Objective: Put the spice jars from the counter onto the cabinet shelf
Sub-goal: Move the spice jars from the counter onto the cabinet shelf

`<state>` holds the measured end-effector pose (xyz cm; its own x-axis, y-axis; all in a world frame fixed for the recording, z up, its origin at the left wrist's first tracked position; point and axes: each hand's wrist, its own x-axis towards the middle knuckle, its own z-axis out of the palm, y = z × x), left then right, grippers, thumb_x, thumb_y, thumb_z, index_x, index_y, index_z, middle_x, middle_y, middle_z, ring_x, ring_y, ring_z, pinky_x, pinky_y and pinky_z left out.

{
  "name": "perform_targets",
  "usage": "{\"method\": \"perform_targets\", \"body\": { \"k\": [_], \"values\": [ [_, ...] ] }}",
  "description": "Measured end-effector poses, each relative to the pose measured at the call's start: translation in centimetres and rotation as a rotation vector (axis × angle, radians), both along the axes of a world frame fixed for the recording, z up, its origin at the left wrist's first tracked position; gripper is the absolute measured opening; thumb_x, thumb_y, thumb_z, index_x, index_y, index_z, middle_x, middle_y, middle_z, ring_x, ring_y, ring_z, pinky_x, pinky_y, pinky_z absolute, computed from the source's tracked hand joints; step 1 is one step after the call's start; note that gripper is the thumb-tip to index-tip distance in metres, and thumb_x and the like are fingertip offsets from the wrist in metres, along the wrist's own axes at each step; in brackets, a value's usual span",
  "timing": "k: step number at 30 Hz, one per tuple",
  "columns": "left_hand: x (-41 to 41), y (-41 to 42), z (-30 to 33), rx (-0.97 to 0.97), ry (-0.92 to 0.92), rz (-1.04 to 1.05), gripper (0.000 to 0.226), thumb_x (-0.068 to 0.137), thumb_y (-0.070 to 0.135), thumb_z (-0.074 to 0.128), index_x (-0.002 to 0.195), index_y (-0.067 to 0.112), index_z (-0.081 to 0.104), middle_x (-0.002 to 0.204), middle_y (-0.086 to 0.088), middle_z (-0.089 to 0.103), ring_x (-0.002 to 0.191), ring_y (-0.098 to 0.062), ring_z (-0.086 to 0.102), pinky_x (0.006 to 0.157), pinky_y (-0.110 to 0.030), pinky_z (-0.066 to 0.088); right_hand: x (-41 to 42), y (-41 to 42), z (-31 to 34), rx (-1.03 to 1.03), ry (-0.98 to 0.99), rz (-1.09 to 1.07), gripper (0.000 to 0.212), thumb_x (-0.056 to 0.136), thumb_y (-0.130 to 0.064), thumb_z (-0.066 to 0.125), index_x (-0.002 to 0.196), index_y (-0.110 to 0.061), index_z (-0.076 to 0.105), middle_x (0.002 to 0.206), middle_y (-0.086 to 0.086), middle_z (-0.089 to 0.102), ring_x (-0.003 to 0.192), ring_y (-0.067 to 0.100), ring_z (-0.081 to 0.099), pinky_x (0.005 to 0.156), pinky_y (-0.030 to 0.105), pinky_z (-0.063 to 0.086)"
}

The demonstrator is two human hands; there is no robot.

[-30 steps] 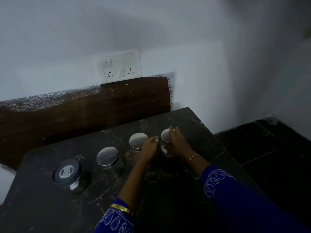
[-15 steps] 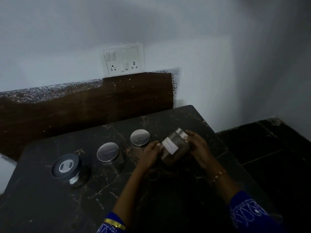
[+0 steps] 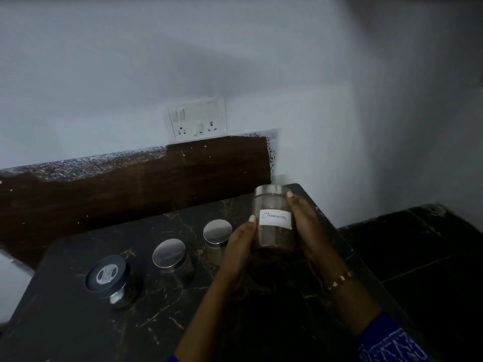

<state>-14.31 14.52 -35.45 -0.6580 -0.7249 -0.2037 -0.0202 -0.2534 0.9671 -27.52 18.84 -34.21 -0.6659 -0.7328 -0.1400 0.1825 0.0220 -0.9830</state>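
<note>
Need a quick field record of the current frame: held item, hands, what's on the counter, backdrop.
held: cinnamon jar, upright, lifted off the counter, label reads "Cinnamon"
left hand: grips the jar's left side
right hand: grips the jar's right side, fingertip at the lid
on counter: three jars in a row: black-lid jar, silver-lid jar, second silver-lid jar
backdrop: switch plate on the wall
shelf: not in view

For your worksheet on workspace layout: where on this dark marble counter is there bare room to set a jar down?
Bare marble counter lies in front of the black-lidded jar and two steel-lidded jars, left of the forearms. The row itself is crowded.
</note>
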Motion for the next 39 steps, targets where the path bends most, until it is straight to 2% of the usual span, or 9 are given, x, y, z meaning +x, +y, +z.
{"method": "perform_targets", "body": {
  "k": [5,11,15,19,22,27,33,37,39],
  "values": [
    [0.0,-0.8,2.1,-0.110,-0.064,0.063,0.037,0.098,0.026,0.039,0.119,-0.001,0.054,0.126,-0.022,0.057,0.077,-0.005,0.055,0.074,-0.021,0.045,0.0,0.2,1.9,0.006,0.059,0.087,0.014,0.097,-0.034,0.044,0.091,-0.031,0.057,0.090,-0.003,0.064,0.080,0.010,0.061,0.081,0.032,0.052],
    [-1.3,-3.5,9.4,-0.305,0.182,0.183,0.032,0.088,0.042,0.050,0.103,0.015,0.058,0.110,-0.010,0.069,0.083,-0.006,0.065,0.073,-0.021,0.053,-1.0,-2.0,10.5,-0.208,0.221,0.246,0.037,0.090,-0.019,0.057,0.122,-0.029,0.042,0.104,-0.004,0.061,0.091,0.007,0.060,0.074,0.022,0.052],
    [-2.0,-5.0,16.3,-0.449,0.234,0.201,0.026,0.096,0.037,0.036,0.105,0.027,0.059,0.113,-0.007,0.065,0.104,-0.020,0.063,0.095,-0.042,0.050,-0.7,-3.5,17.0,-0.325,0.322,0.216,0.037,0.087,-0.028,0.062,0.118,-0.030,0.042,0.114,0.006,0.062,0.093,0.012,0.062,0.072,0.020,0.051],
    [-2.6,-5.7,22.4,-0.680,0.296,0.256,0.031,0.099,0.035,0.030,0.088,0.034,0.059,0.090,0.004,0.068,0.077,0.002,0.069,0.071,-0.017,0.056,-0.8,-4.6,23.5,-0.445,0.440,0.189,0.041,0.087,-0.031,0.060,0.125,-0.025,0.045,0.119,0.010,0.061,0.101,0.021,0.063,0.077,0.024,0.053],
    [-2.7,-6.5,27.1,-0.827,0.335,0.323,0.031,0.099,0.035,0.030,0.104,0.025,0.060,0.096,0.003,0.067,0.082,0.000,0.068,0.065,-0.011,0.054,-1.0,-5.4,28.0,-0.549,0.546,0.184,0.047,0.088,-0.032,0.059,0.131,-0.020,0.045,0.122,0.010,0.059,0.106,0.023,0.062,0.079,0.029,0.055],
    [-3.1,-8.4,34.5,-1.019,0.398,0.445,0.037,0.096,0.035,0.042,0.127,0.016,0.049,0.112,0.000,0.061,0.103,-0.015,0.061,0.090,-0.035,0.053,-1.4,-7.0,35.0,-0.723,0.578,0.182,0.049,0.089,-0.025,0.059,0.134,-0.016,0.043,0.120,0.007,0.060,0.104,0.020,0.062,0.083,0.031,0.055],
    [-3.8,-11.1,40.8,-1.353,0.309,0.577,0.038,0.096,0.018,0.047,0.133,0.013,0.046,0.112,-0.001,0.056,0.093,-0.008,0.055,0.062,-0.001,0.046,-2.6,-10.1,39.9,-0.755,0.749,0.105,0.055,0.088,-0.023,0.062,0.137,-0.017,0.037,0.116,0.005,0.058,0.105,0.020,0.060,0.085,0.034,0.054],
    [-4.8,-13.3,42.2,-1.344,0.264,0.535,0.051,0.092,0.005,0.048,0.140,0.020,0.038,0.129,-0.009,0.053,0.100,-0.012,0.057,0.079,-0.024,0.052,-3.8,-12.4,41.5,-0.750,0.824,0.102,0.052,0.089,-0.020,0.061,0.137,-0.016,0.039,0.110,0.002,0.054,0.100,0.016,0.057,0.082,0.028,0.052],
    [-5.3,-14.4,42.6,-1.359,0.238,0.537,0.053,0.092,0.003,0.048,0.141,0.021,0.036,0.129,-0.009,0.052,0.101,-0.014,0.057,0.077,-0.021,0.051,-4.2,-13.4,42.2,-0.743,0.878,0.095,0.050,0.090,-0.019,0.059,0.136,-0.015,0.041,0.108,0.001,0.053,0.097,0.014,0.055,0.084,0.029,0.051]
  ]
}}
